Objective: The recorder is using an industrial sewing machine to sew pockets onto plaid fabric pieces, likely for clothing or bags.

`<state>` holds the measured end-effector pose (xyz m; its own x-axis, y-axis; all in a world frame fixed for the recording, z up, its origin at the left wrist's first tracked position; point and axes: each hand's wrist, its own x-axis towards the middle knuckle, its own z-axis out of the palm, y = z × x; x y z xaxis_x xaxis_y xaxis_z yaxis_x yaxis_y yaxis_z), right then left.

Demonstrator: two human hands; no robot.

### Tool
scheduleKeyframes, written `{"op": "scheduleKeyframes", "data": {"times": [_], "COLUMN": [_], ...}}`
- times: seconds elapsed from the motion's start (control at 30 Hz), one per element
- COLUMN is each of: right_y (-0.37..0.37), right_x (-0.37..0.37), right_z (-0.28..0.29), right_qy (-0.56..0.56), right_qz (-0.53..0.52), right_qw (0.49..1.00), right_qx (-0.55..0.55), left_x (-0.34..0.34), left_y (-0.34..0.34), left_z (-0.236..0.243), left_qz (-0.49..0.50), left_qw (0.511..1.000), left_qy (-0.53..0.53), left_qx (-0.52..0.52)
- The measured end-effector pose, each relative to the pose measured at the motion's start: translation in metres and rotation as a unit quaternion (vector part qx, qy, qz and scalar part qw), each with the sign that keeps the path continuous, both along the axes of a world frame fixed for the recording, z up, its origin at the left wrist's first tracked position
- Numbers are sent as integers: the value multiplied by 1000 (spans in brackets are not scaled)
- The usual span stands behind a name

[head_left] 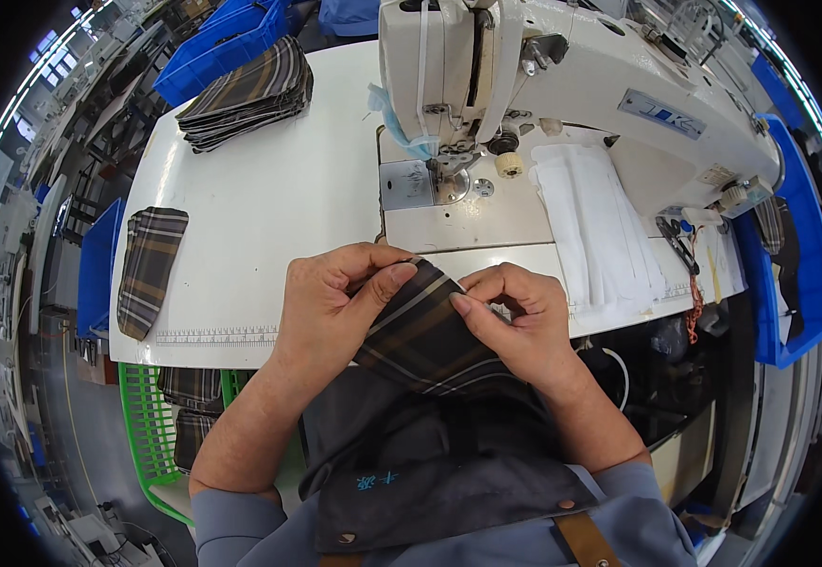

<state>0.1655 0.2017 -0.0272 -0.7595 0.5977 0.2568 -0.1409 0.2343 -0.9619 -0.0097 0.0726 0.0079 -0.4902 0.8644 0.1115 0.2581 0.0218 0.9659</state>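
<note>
At the table edge, left hand (335, 302) and right hand (515, 321) (fingers closed) pinch plaid fabric piece (425, 335).

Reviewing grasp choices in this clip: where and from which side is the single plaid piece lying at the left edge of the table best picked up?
The lone plaid piece lies flat on the white table, its lower end reaching the table's near edge. Probably best to pinch that lower end, coming from the near left side: a thumb can likely slip under there, and no other cloth lies on it.
</note>
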Motion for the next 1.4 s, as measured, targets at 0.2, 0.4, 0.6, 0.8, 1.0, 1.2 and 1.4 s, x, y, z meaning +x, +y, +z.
{"op": "scheduleKeyframes", "data": {"times": [0.2, 0.4, 0.6, 0.8, 1.0, 1.2, 1.4], "right_y": [0, 0, 0, 4, 30, 66, 77], "right_x": [-3, -6, -8, -15, -21, -42, -52], "right_z": [-1, -3, 0, 2, 6, -4, -13], "right_qy": [0, 4, -14, -61, -94, -82, -86], "right_qz": [-8, -19, -28, -19, 81, 43, 3], "right_qw": [1000, 1000, 999, 997, 962, 867, 836], "right_qx": [-1, 13, 34, 45, 242, 490, 542], "left_x": [-1, -2, -7, -26, -57, -61, -68], "left_y": [1, 2, 6, 24, 61, 98, 116], "left_z": [-2, -2, -1, -3, -14, -35, -47], "left_qz": [13, 10, 6, -19, -82, -45, 11], "left_qw": [1000, 1000, 1000, 997, 981, 959, 963], "left_qy": [22, 22, -3, -27, 86, 262, 262], "left_qx": [-2, -6, -25, -63, -151, -103, -65]}}
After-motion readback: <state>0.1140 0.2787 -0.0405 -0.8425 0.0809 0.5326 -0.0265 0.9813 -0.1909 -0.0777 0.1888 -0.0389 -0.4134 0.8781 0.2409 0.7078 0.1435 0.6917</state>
